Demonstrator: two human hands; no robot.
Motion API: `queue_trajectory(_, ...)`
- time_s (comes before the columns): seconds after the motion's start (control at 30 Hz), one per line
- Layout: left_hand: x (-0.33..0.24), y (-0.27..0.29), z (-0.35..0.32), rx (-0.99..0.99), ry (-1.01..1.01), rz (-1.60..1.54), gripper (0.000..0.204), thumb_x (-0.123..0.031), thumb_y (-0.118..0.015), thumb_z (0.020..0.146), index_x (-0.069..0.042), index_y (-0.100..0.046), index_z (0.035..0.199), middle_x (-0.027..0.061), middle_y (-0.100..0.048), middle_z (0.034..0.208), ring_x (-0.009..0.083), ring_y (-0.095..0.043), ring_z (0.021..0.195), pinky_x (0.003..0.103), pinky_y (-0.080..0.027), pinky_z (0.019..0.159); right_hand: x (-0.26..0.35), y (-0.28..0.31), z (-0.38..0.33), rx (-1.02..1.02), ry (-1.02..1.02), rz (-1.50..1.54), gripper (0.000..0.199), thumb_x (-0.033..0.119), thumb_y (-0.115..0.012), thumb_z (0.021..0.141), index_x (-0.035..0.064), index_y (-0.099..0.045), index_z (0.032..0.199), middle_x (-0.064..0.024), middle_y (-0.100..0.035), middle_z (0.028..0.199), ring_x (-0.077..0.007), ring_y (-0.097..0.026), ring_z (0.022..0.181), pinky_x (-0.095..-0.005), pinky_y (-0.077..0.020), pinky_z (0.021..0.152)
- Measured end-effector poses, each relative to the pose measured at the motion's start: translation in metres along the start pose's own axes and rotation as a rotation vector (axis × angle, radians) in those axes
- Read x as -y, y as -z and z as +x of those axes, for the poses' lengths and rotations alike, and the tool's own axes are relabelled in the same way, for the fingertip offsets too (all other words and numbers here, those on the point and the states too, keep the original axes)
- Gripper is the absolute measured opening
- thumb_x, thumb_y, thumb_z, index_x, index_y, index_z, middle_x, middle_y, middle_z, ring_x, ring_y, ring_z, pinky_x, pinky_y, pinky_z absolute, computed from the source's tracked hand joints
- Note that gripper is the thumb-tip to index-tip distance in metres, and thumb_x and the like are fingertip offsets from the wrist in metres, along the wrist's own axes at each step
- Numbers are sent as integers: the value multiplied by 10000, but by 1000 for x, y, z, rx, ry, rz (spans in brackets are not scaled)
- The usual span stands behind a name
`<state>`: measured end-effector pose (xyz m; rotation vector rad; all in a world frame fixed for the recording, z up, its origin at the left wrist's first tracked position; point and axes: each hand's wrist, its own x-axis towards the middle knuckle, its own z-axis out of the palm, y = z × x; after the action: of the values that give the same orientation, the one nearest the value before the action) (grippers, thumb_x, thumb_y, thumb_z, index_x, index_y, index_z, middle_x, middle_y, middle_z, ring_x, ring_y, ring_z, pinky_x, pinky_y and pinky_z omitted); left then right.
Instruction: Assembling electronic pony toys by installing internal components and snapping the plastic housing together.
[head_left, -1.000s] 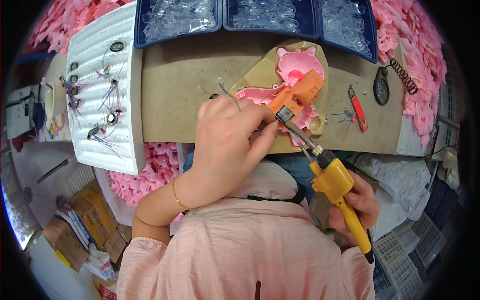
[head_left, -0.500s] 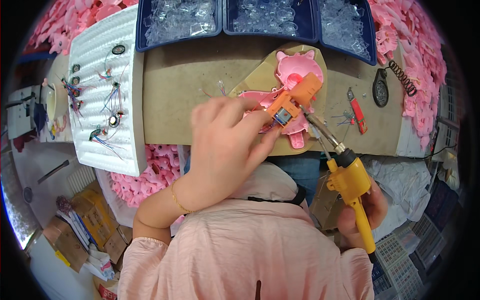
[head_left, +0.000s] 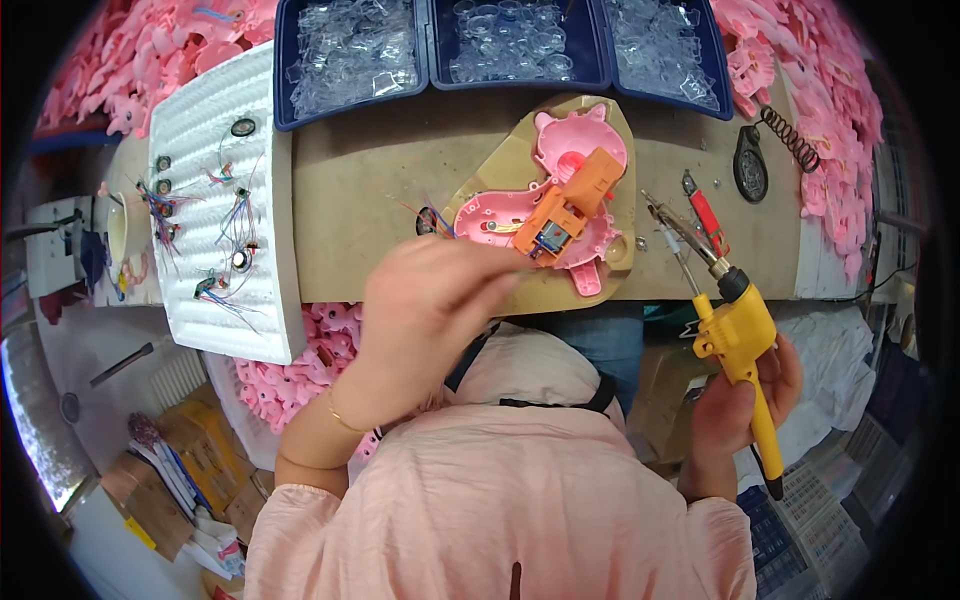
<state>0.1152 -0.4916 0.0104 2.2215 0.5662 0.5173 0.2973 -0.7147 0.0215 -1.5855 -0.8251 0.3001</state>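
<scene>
At the near edge of the worktop, has the left hand stretched out with its back up and its fingers drawn narrow together, right by the lower left corner of an orange housing. Cannot tell whether pinching anything there. Finds the housing just ahead and to the right of those fingertips, laid slantwise over a pink shell seated in a tan holder. Grips a yellow soldering gun in the right hand, wrapped around the handle. Points its tip away from the body, apart from the housing and near a red cutter. Has a dark round part with wires just beyond the left hand.
</scene>
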Motion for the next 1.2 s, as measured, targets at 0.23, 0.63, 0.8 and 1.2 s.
queue_trajectory(0.23, -10, -24, 5, -134, 72, 150, 112, -130, -686, 698, -127, -657, 806, -7, -564, 744, 187, -493, 688, 310, -333, 662, -5, 1, -15, 105, -23, 153, 584, 293, -650, 807, 36, -357, 1242, -178, -479, 1193, -258, -506, 1093, -373, -419, 922)
queue_trajectory(0.63, -10, -33, 6, -197, 108, 224, 91, -146, -695, 679, -124, -657, 759, -22, -556, 796, 191, -473, 796, 333, -322, 722, -11, 0, -17, 448, 98, 142, 605, 113, -664, 789, 35, -310, 1274, -351, -442, 1175, -334, -593, 955, -371, -494, 779)
queue_trajectory(0.8, -9, -39, 5, -228, 84, 267, 90, -141, -696, 674, -128, -651, 752, -27, -555, 796, 187, -475, 787, 330, -321, 710, -9, -6, -11, 482, 129, 32, 609, 73, -680, 761, 69, -334, 1262, -360, -465, 1140, -336, -604, 919, -347, -503, 729)
queue_trajectory(1.2, -7, -39, 4, -259, 86, 218, 97, -128, -694, 670, -123, -645, 755, -24, -553, 797, 182, -473, 786, 323, -317, 715, -12, -11, -10, 513, 124, 185, 560, 54, -690, 759, 87, -317, 1175, -397, -425, 1144, -384, -581, 955, -372, -493, 753)
